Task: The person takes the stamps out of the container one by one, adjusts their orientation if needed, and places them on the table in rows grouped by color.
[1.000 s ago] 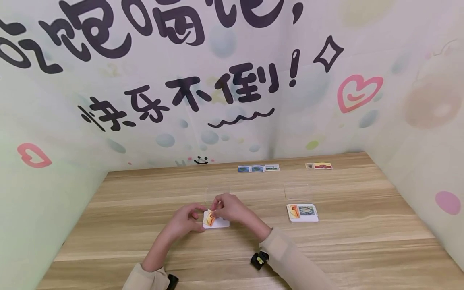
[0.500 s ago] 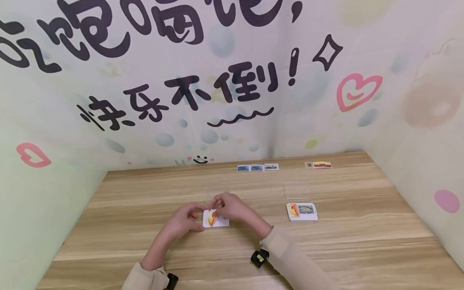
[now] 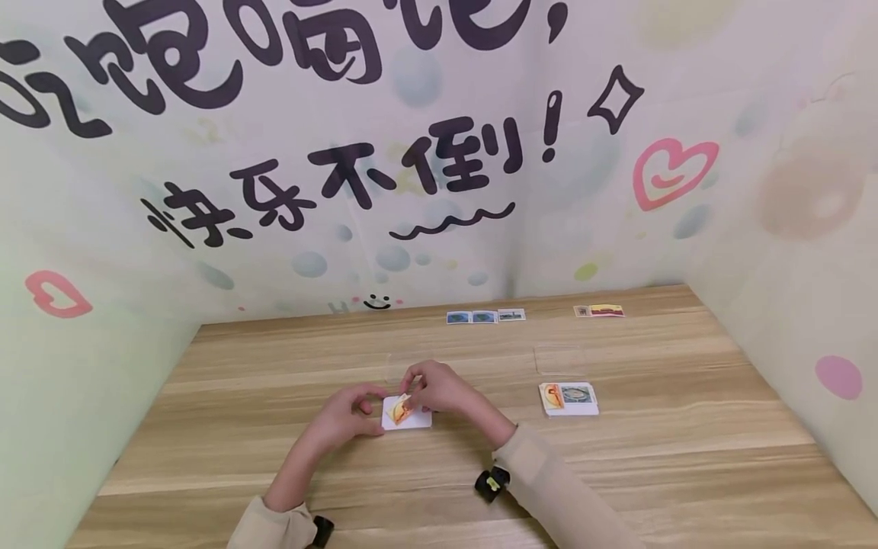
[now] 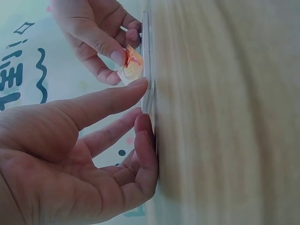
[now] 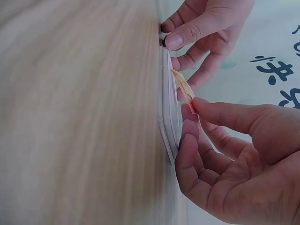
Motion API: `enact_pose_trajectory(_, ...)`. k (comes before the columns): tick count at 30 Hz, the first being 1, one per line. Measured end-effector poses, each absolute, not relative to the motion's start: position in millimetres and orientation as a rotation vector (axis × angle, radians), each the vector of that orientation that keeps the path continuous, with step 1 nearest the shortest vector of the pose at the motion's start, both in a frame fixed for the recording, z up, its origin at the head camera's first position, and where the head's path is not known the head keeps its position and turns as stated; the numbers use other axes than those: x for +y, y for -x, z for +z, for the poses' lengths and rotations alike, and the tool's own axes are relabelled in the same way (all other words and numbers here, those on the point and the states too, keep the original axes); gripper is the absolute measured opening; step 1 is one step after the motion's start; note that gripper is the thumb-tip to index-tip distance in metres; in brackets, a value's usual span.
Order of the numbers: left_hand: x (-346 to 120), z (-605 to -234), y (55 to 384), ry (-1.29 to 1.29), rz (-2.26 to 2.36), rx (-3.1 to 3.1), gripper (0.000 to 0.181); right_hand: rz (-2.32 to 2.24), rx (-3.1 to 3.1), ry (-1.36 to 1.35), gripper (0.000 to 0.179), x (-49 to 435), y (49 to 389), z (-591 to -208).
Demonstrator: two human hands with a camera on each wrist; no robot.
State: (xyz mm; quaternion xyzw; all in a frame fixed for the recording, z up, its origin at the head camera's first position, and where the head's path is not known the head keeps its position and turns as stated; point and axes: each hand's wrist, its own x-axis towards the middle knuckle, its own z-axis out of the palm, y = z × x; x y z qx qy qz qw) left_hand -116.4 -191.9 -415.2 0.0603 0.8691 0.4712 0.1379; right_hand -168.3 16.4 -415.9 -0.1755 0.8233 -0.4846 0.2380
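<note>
In the head view, a white card (image 3: 420, 420), which looks like a thin stack from the side, lies on the table. My left hand (image 3: 343, 415) holds it at the left edge, thumb at the near corner and index finger at the far one. My right hand (image 3: 439, 387) pinches an orange and yellow stamp (image 3: 398, 410) between thumb and finger. In the right wrist view the stamp (image 5: 184, 89) stands tilted over the card (image 5: 169, 101), its lower end close to the surface. Whether it touches there I cannot tell.
To the right lies a second white card (image 3: 579, 410) bearing an orange stamp (image 3: 552, 396) and a grey-green one (image 3: 577, 394). Clear plastic pieces (image 3: 559, 361) lie behind the cards. Blue stamps (image 3: 472, 317) and a red-yellow stamp (image 3: 607, 310) line the table's back, before the printed wall.
The stamp in my right fingers has turned and tilted a little over the card. Both hands stay nearly in place, and the head view has shifted slightly.
</note>
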Motion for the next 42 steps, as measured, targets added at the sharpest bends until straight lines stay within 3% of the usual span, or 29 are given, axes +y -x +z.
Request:
enact_pose_trajectory(19, -201, -416, 118, -0.352, 1.403, 2.380, 0.054, -1.380, 2.251, 0.457, 0.009, 31, 174, -412)
enact_pose_trajectory(42, -200, -415, 116, -0.280, 1.353, 2.429, 0.053, -1.473, 2.241, 0.397, 0.006, 55, 183, -395)
